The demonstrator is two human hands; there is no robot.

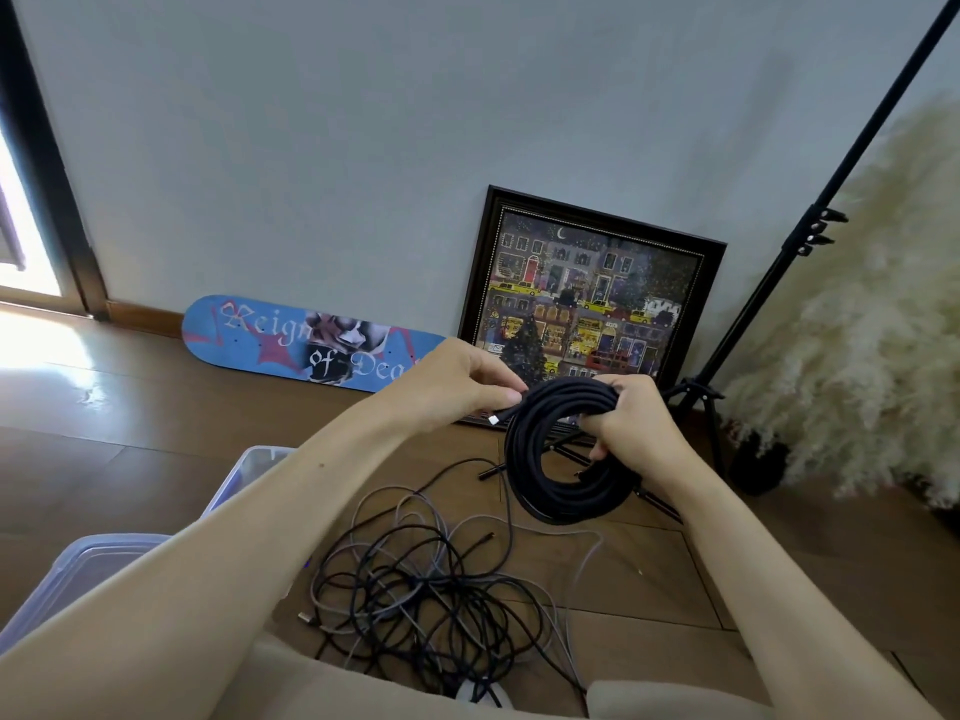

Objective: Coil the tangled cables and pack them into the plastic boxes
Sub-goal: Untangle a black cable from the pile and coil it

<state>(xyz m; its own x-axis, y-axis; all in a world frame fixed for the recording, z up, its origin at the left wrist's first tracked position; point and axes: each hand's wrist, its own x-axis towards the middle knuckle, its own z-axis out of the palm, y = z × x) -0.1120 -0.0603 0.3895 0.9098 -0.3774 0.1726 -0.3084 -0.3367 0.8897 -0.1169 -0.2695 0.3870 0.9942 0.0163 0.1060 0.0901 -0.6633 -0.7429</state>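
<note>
Black cable coil (569, 498) is held up at centre right of the frame, above the wooden floor (156, 449), with the ring roughly upright and facing the camera. Right hand (636, 428) grips its upper right side, fingers curled through the hole around the bundled turns. Left hand (457, 387) pinches the free tail at the coil's left rim, and the white-tipped connector (493, 419) pokes out just below the fingertips. So the loose end lies left of the ring, running toward the left hand.

Judgement: coiling looks nearly done, and the tail needs tucking or wrapping across the turns. Clear plastic boxes (244, 462) sit lower left, partly under the left forearm, so that side is nearer for the drop. Tangled cables (426, 605) lie on the floor at bottom centre, not yet sorted.
</note>
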